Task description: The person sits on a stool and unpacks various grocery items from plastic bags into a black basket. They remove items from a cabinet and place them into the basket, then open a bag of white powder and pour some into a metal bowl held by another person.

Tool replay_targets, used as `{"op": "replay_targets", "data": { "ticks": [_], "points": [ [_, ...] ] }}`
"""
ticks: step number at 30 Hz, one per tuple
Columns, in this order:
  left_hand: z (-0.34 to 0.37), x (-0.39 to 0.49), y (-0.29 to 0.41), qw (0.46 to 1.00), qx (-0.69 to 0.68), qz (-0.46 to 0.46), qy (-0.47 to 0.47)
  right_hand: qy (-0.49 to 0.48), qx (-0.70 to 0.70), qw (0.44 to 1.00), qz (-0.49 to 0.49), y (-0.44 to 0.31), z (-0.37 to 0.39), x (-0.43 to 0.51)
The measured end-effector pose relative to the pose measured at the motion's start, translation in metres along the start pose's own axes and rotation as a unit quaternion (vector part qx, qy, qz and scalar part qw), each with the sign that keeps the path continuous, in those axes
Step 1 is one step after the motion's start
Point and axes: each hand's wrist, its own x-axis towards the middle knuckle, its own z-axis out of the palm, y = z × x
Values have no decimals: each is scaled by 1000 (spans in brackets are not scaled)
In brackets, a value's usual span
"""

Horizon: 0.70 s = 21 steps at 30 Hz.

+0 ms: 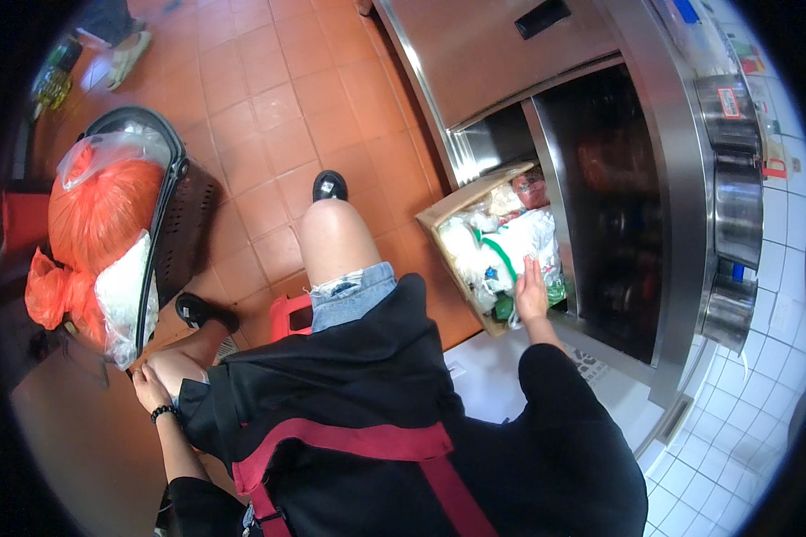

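Note:
My right hand [532, 295] rests on white plastic bags [527, 235] packed in a cardboard box [443, 252]; whether its fingers grip anything is hard to tell. A green strip [498, 255] lies across the bags beside my fingertips. The box sits partly inside the opening of a stainless steel cabinet [510, 60]. My left hand [149, 388], with a beaded bracelet at the wrist, is at my knee, and its fingers are partly hidden. Beyond that hand stands a dark plastic basket [187, 221] filled with a large red plastic bag [107, 208] and a white bag [124, 295].
A red plastic stool [289, 315] is under me on the tiled floor [262, 134]. Steel pots [737, 208] line the right side by the tiled wall. Below the box is a white surface [490, 376]. Another person's foot [129, 60] shows at the top left.

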Motion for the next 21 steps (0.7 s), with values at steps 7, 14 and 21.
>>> {"op": "replay_targets", "data": {
  "ticks": [7,14,21],
  "points": [
    [3,5,0,1000,-4,-10,2,-3,2,1000,6,1,3,3],
    [2,8,3,1000,-3,-15,-23,-19,13,1000,12,2,4,5],
    [1,8,5,1000,-2,2,-16,-26,18,999,20,2,5,9]
  ]
}}
